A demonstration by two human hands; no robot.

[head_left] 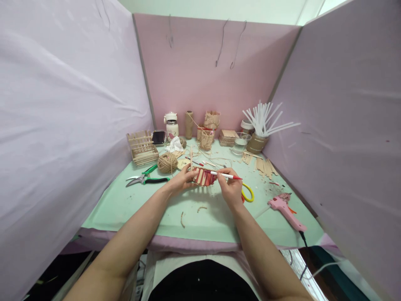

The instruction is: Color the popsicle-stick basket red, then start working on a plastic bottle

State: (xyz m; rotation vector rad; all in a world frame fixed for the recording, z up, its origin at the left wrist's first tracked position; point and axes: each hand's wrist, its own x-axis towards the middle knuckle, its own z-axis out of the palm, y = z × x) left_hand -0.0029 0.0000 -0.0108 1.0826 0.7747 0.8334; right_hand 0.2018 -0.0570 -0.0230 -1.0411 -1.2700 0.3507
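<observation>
My left hand [184, 180] is closed on the left side of a small wooden-stick craft piece [204, 177], which shows red and bare-wood stripes and has a stick standing up at its left end. Between the fingers of my right hand [231, 189] is a white marker with a red end [228, 176]. Its tip lies against or just over the upper right part of the striped piece; contact is hard to make out. Scissors with a yellow handle [248, 192] lie partly hidden behind my right hand.
Pruning shears [147, 179] and a twine ball [167, 162] lie left. A pink glue gun [286, 211] with a cord rests right. Along the back stand a stick basket [144, 155], a white bottle [171, 127], a water cup [239, 145] and a jar of white glue sticks [257, 143].
</observation>
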